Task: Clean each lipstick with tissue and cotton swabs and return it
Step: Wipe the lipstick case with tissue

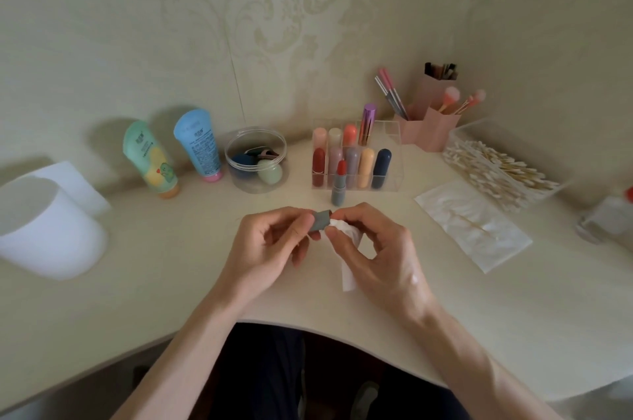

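My left hand [270, 244] pinches a grey lipstick cap [321, 221] above the table's middle. Against the cap's open end my right hand [373, 248] holds a bunched white tissue [344, 231], whose tail hangs down below the hand. An uncapped red lipstick [339, 183] in a grey tube stands upright just behind my hands. Behind it a clear acrylic organizer [392, 162] holds several capped lipsticks in two rows. A clear box of cotton swabs [496, 172] sits at the right, and a flat tissue [472, 224] with a used swab on it lies in front of the box.
Two cream tubes [171, 152] and a round clear jar of sponges [257, 159] stand at the back left. White containers [44, 224] fill the far left. Pink brush holders [428, 124] stand at the back right. A small bottle [609, 217] sits at the right edge.
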Demonstrator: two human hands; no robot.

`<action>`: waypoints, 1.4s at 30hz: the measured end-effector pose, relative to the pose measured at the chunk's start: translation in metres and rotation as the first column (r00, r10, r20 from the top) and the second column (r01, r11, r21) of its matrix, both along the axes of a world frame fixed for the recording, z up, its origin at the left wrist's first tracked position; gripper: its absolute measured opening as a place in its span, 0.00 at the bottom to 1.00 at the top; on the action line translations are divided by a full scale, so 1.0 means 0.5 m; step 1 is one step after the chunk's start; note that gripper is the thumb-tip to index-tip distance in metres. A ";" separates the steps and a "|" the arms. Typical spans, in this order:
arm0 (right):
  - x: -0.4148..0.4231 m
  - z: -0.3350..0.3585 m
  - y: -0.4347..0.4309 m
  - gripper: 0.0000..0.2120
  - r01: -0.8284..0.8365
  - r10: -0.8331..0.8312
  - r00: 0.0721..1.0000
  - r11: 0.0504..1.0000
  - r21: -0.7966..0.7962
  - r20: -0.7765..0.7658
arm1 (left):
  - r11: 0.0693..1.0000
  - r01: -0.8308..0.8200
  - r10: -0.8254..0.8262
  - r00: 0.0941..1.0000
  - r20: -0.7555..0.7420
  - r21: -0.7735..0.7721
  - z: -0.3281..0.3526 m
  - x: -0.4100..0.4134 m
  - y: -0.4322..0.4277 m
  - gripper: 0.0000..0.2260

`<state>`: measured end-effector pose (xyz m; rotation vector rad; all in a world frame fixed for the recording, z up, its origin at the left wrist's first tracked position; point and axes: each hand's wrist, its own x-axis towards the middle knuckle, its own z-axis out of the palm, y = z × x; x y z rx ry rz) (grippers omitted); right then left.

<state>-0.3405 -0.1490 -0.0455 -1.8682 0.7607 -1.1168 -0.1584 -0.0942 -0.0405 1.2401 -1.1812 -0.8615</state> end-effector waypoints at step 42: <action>-0.002 0.003 0.001 0.06 0.017 -0.018 1.000 1.000 0.007 0.015 | 1.000 -0.001 0.000 0.999 -0.054 -0.024 0.004 0.000 0.002 0.12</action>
